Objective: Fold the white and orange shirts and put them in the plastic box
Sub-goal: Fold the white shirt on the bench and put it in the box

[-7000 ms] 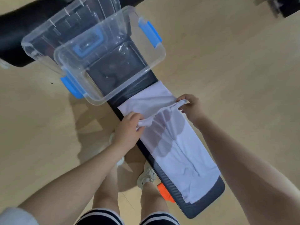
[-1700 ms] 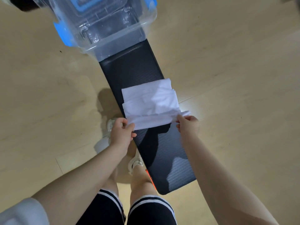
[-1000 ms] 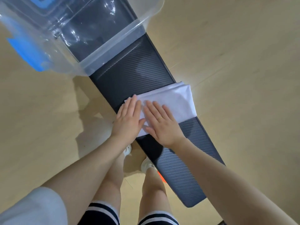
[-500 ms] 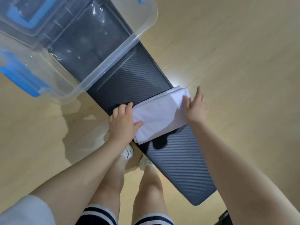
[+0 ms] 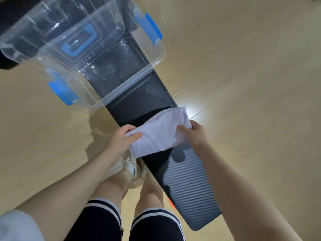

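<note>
Both hands, left hand (image 5: 121,138) and right hand (image 5: 194,134), grip the folded white shirt (image 5: 159,133) by its ends, now lifted off the tabletop (image 5: 187,181) after flattening, ready for the empty plastic box (image 5: 121,84) just beyond.

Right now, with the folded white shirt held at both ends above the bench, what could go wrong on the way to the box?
The white shirt is pinched only at its ends by the left hand and right hand, so its sagging middle may unfold. The plastic box overhangs the narrow bench; a push could shift it. An orange item, barely visible below, is easily missed.
</note>
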Tool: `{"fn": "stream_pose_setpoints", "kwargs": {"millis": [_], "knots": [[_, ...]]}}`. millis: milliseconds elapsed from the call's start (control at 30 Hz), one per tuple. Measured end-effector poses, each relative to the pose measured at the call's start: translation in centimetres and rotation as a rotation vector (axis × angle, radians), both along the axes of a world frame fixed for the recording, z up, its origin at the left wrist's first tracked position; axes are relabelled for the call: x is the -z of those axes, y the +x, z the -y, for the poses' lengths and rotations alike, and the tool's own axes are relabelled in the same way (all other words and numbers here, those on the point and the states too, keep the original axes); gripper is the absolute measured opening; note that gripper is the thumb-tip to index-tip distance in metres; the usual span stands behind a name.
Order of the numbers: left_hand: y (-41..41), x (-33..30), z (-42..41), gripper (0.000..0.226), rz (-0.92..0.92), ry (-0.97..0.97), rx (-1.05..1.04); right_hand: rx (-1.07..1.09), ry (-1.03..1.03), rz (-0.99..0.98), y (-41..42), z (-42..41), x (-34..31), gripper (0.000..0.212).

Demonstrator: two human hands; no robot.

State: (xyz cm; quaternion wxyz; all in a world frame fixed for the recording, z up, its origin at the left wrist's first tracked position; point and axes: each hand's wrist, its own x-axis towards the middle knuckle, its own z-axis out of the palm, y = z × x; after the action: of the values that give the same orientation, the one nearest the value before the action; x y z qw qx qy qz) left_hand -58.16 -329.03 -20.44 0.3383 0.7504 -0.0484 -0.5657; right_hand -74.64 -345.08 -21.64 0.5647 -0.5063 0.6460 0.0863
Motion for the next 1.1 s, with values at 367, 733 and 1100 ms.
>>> {"fn": "stream_pose_setpoints", "kwargs": {"millis": [367,733,1100], "knots": [[11.1,-12.2,2.2,0.007,0.278,-0.110,-0.251,-0.190,-0.233,0.308,14.3,5.7,-11.7,0.006],[22.0,-2.7,7.1,0.024,0.536,0.190,0.131,-0.424,-0.360,-0.166,28.0,6.3,-2.6,0.026],[21.1,1.1,7.0,0.042,0.851,0.227,0.958,-0.773,-0.631,-0.336,28.6,2.7,1.3,0.041]]}}
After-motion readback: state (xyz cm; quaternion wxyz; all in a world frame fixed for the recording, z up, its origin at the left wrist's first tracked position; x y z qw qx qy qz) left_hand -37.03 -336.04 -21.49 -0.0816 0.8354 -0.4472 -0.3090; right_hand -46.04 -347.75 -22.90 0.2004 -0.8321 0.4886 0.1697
